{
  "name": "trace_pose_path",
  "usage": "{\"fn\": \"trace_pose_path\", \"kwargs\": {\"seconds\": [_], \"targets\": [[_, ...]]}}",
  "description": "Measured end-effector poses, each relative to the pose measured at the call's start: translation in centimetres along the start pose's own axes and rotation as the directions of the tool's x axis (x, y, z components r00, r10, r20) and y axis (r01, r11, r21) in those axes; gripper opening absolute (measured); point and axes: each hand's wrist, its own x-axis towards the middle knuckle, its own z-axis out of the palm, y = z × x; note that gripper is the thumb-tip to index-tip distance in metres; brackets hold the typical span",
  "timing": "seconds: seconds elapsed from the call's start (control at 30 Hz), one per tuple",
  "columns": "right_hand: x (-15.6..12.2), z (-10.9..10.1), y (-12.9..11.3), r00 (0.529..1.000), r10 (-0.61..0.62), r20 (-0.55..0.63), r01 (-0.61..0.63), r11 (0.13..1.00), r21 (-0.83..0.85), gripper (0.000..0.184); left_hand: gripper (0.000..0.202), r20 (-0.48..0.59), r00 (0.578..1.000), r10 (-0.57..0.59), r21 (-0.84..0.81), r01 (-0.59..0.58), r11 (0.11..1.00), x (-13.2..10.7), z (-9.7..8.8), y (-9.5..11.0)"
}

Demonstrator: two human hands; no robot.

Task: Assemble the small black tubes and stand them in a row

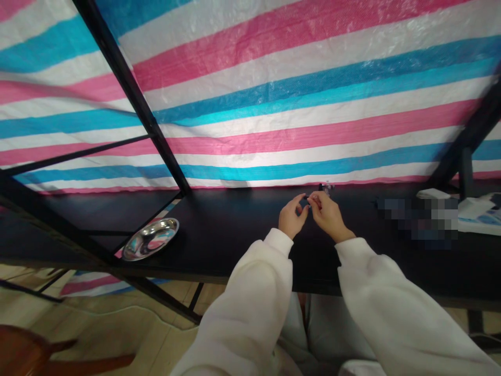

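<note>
My left hand (291, 218) and my right hand (327, 215) meet over the dark tabletop, fingertips almost touching. The thumb and fingers of the right hand are pinched together. On the left, thumb and forefinger curl toward the same spot. A tiny dark piece (307, 198) shows between the two sets of fingertips; it is too small to name. Just beyond the right hand lies a cluster of small dark and clear bits (326, 187), partly hidden by its fingers.
A shiny round metal dish (152, 240) stands at the left edge of the black table (219, 224). To the right are a blurred-out patch (420, 219) and white packages (483, 214). Black metal posts (135, 99) and a striped sheet (274, 120) rise behind. A wooden stool (23, 350) is lower left.
</note>
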Motion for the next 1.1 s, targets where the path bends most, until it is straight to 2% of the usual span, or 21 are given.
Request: {"fn": "trace_pose_path", "kwargs": {"seconds": [0.1,0.2,0.37,0.47,0.6,0.73,0.87,1.1], "targets": [[-0.5,0.5,0.1,0.997,-0.055,0.061,0.055,0.998,0.009,0.019,0.031,-0.007,1.0,0.01,0.025,-0.01,1.0,0.1,0.3,-0.3],[-0.8,0.7,0.1,0.995,-0.057,0.085,0.056,0.998,0.017,0.021,0.023,-0.023,0.999,0.041,0.031,-0.04,0.999,0.2,0.4,-0.5],[-1.0,0.6,0.3,0.997,0.027,0.074,-0.032,0.997,0.068,0.033,0.021,-0.031,0.999,0.019,-0.023,-0.02,1.0,0.2,0.3,-0.3],[-0.8,0.2,0.8,0.996,0.082,0.042,-0.085,0.993,0.076,0.035,0.021,-0.028,0.997,-0.066,-0.128,0.062,0.99,0.3,0.2,0.0],[-0.6,-0.1,1.2,0.994,0.106,0.031,-0.106,0.994,0.012,0.04,0.025,0.083,0.972,-0.221,-0.365,0.236,0.901,0.4,0.0,0.3],[-0.6,0.0,1.3,0.995,0.078,0.067,-0.075,0.996,-0.052,0.039,0.025,0.19,0.95,-0.249,-0.526,0.313,0.791,0.7,-0.1,0.5],[-0.6,0.3,1.5,0.994,0.061,0.092,-0.056,0.997,-0.054,0.04,0.026,0.237,0.941,-0.241,-0.58,0.336,0.742,0.7,-0.2,0.7],[-0.6,0.5,1.9,0.993,0.029,0.113,-0.025,0.999,-0.034,0.041,0.027,0.255,0.94,-0.227,-0.59,0.338,0.734,0.6,0.0,0.4]]}}
